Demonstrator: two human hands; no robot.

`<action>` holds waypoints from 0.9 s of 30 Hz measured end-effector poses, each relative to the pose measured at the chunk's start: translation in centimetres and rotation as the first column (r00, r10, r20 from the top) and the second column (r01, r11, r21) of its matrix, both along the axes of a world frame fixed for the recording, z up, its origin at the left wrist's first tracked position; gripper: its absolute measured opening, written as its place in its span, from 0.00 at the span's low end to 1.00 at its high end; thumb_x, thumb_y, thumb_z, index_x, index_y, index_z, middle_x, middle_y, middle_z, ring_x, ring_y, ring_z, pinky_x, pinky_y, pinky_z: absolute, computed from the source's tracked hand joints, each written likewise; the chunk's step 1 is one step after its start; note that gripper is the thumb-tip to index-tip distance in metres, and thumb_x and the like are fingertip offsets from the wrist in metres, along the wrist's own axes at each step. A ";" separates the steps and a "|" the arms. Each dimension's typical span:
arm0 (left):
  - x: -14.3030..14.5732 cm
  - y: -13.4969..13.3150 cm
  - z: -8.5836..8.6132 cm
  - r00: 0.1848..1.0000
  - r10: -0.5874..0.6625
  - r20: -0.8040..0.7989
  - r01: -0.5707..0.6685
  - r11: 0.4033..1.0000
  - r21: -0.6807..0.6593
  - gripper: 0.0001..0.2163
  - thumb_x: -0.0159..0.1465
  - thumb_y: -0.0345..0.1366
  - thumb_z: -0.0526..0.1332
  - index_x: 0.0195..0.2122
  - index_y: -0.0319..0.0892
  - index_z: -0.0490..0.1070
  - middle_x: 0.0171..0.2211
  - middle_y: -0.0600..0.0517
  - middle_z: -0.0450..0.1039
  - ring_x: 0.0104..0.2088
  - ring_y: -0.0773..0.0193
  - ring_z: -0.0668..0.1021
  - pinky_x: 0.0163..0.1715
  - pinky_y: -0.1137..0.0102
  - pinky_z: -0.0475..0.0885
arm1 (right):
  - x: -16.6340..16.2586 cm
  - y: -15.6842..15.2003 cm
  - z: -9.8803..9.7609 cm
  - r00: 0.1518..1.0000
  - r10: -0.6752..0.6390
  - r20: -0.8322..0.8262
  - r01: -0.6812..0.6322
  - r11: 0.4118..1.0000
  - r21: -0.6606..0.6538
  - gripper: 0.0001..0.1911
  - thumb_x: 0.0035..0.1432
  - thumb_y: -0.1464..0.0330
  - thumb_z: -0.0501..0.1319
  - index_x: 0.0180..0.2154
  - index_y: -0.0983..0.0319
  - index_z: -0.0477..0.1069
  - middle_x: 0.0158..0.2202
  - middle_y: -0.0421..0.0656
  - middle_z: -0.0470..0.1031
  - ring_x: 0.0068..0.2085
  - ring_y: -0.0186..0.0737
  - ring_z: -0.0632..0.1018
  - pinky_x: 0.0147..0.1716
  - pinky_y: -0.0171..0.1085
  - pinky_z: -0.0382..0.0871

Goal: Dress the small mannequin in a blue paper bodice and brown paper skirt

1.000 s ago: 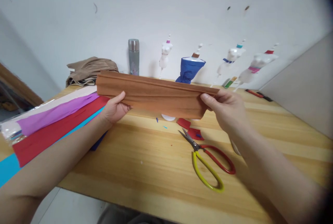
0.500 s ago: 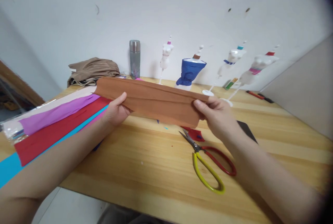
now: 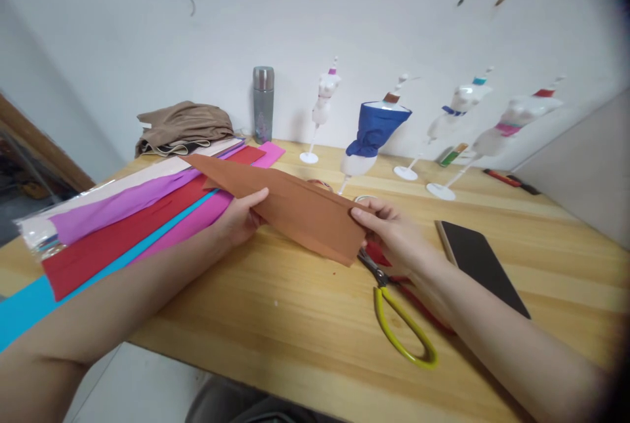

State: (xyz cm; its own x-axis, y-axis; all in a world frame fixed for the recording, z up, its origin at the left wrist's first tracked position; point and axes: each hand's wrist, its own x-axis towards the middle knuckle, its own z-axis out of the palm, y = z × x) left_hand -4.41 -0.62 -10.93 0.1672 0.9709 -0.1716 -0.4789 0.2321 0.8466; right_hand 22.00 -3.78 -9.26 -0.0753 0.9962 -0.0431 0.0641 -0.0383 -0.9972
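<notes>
A strip of brown fabric (image 3: 300, 210) is stretched between my two hands above the wooden table. My left hand (image 3: 246, 216) is closed on its lower edge near the middle, thumb on top. At its right end, my right hand (image 3: 381, 220) pinches the cloth between thumb and fingers. The fabric's far left end tapers over the coloured fabric pieces (image 3: 123, 220), in red, purple, blue and pink. Scissors (image 3: 381, 279) with yellow and red handles lie beneath my right hand and forearm, which partly hide them. A red scrap (image 3: 378, 254) sits beside their blades.
Several small white dress forms stand at the back, one wrapped in blue fabric (image 3: 378, 128). A thermos (image 3: 264, 105) and a folded brown garment (image 3: 184, 128) are at back left. To the right lies a black phone-like slab (image 3: 480, 265).
Both hands have come closer together, and the brown fabric is lower and tilts down to the right. The view has shifted, showing more of the black slab.
</notes>
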 end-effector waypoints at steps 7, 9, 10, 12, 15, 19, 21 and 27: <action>0.1 -0.2 -0.3 0.997 -0.081 0.022 0.080 0.997 0.013 0.13 0.59 0.37 0.69 0.46 0.41 0.80 0.53 0.47 0.80 0.61 0.47 0.74 0.55 0.60 0.74 | 0.1 0.1 -0.3 0.998 0.009 0.055 -0.011 0.999 0.042 0.18 0.44 0.55 0.73 0.32 0.58 0.72 0.26 0.41 0.76 0.25 0.37 0.75 0.23 0.37 0.70; 0.1 -0.3 -0.5 0.994 -0.103 0.016 0.103 0.994 0.030 0.14 0.59 0.38 0.70 0.46 0.41 0.80 0.53 0.46 0.80 0.60 0.45 0.75 0.55 0.59 0.74 | 0.0 0.1 -0.4 0.998 -0.001 0.066 -0.004 0.998 0.063 0.20 0.42 0.58 0.75 0.36 0.58 0.74 0.31 0.42 0.79 0.30 0.40 0.79 0.28 0.38 0.74; 0.1 -0.3 -0.6 0.993 -0.116 0.015 0.115 0.993 0.038 0.15 0.59 0.39 0.70 0.46 0.41 0.80 0.53 0.46 0.80 0.60 0.44 0.75 0.55 0.58 0.74 | -0.1 0.1 -0.5 0.997 -0.001 0.076 -0.005 0.997 0.075 0.21 0.42 0.59 0.75 0.38 0.58 0.74 0.33 0.43 0.80 0.31 0.41 0.79 0.30 0.39 0.74; 0.1 -0.3 -0.7 0.991 -0.134 0.014 0.134 0.990 0.054 0.15 0.59 0.41 0.69 0.46 0.41 0.80 0.52 0.45 0.80 0.60 0.43 0.75 0.56 0.56 0.73 | 0.0 0.2 -0.7 0.995 0.008 0.100 -0.018 0.995 0.100 0.22 0.41 0.58 0.75 0.39 0.58 0.74 0.32 0.42 0.80 0.30 0.41 0.79 0.30 0.40 0.74; 0.1 -0.3 -0.6 0.987 -0.162 0.017 0.161 0.985 0.062 0.15 0.60 0.42 0.68 0.45 0.40 0.81 0.50 0.45 0.81 0.59 0.43 0.76 0.56 0.56 0.72 | 0.2 0.3 -1.2 0.985 0.002 0.173 -0.030 0.987 0.160 0.22 0.44 0.57 0.73 0.40 0.59 0.74 0.27 0.40 0.77 0.28 0.40 0.77 0.30 0.40 0.72; 0.3 -0.4 -0.4 0.984 -0.174 0.028 0.172 0.983 0.059 0.15 0.62 0.40 0.66 0.47 0.39 0.80 0.50 0.46 0.82 0.58 0.45 0.77 0.53 0.60 0.74 | 0.6 0.4 -1.7 0.951 -0.072 0.302 -0.013 0.963 0.271 0.17 0.51 0.56 0.69 0.39 0.59 0.75 0.28 0.42 0.77 0.30 0.42 0.77 0.31 0.40 0.70; 0.2 -0.4 -0.3 0.987 -0.155 0.036 0.154 0.987 0.041 0.14 0.63 0.39 0.65 0.48 0.39 0.80 0.49 0.47 0.82 0.53 0.49 0.79 0.47 0.64 0.77 | 0.7 0.6 -1.9 0.943 -0.090 0.320 -0.007 0.957 0.290 0.15 0.53 0.55 0.67 0.37 0.58 0.75 0.28 0.42 0.78 0.30 0.43 0.77 0.30 0.40 0.69; -0.6 -0.1 -0.2 0.941 -0.338 -0.009 0.335 0.935 -0.115 0.14 0.64 0.42 0.64 0.44 0.36 0.79 0.35 0.44 0.83 0.28 0.59 0.83 0.20 0.72 0.73 | 0.7 0.9 -1.8 0.952 -0.080 0.297 -0.003 0.963 0.271 0.15 0.52 0.52 0.66 0.32 0.56 0.76 0.31 0.45 0.81 0.32 0.47 0.80 0.31 0.42 0.71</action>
State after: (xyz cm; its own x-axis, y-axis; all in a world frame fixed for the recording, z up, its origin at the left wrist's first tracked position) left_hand -5.04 -0.67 -11.12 0.4741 0.8336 -0.2836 -0.3327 0.4678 0.8188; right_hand 22.73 -2.89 -11.06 -0.0617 0.9761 0.2083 0.3679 0.2162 -0.9044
